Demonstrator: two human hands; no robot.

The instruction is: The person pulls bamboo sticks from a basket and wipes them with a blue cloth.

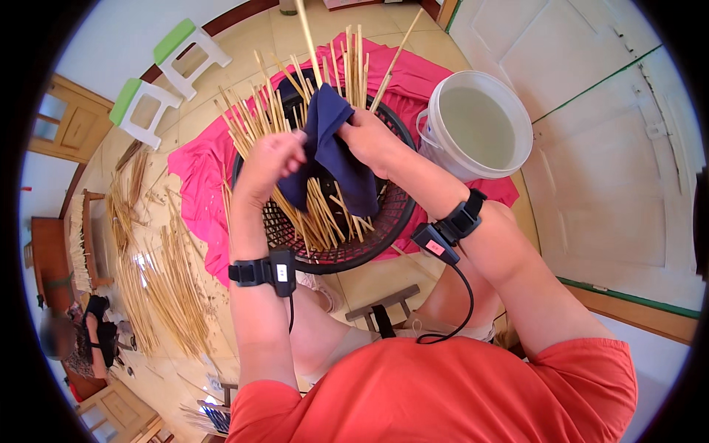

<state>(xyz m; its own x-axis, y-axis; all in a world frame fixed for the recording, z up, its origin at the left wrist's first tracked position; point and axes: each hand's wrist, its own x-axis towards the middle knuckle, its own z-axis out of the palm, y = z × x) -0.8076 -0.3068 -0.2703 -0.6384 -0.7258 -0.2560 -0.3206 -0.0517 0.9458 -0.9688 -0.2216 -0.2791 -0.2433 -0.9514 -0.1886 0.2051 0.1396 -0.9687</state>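
While a blue cloth (325,129) is pinched above a black basket (346,264) by the fingers of the right hand (368,140), and the left hand (269,166) is curled, its hold unclear, the work seems partly done, with sticks (317,214) gathered inside and loose sticks (173,292) left on the floor (252,38).

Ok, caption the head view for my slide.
Right hand holding a navy cloth over a black basket of pale sticks.

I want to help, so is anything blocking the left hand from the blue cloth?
Nothing visible stands between the left hand and the dark blue cloth: the hand is curled right beside the folds, though I can't tell if it touches. The right hand grips the cloth from the other side.
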